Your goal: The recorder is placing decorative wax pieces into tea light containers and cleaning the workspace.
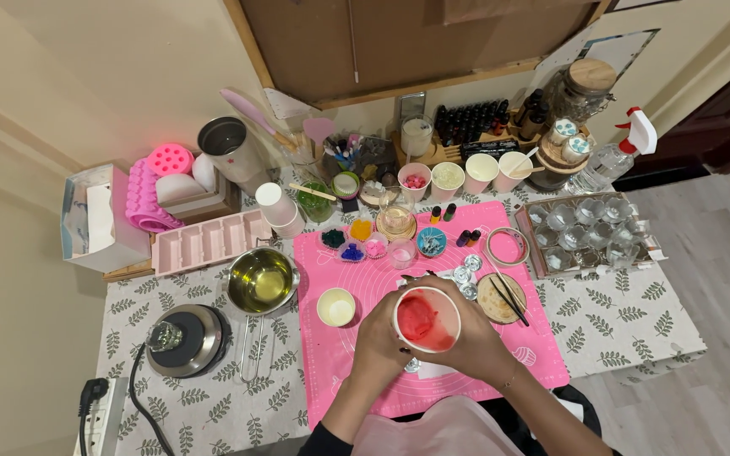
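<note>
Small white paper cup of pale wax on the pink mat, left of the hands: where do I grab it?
Grip the small white paper cup around its side wall, coming from the left hand side; it stands upright, open-topped and full, so probably avoid the rim.

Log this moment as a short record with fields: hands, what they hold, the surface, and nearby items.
Hands: left hand and right hand both wrapped around one cup
Held item: white cup with red contents, over the mat
Surface: pink mat on a leaf-print tablecloth
Nearby left: small cup of pale liquid, metal pot of yellow liquid
Nearby right: round dish with black sticks
</note>
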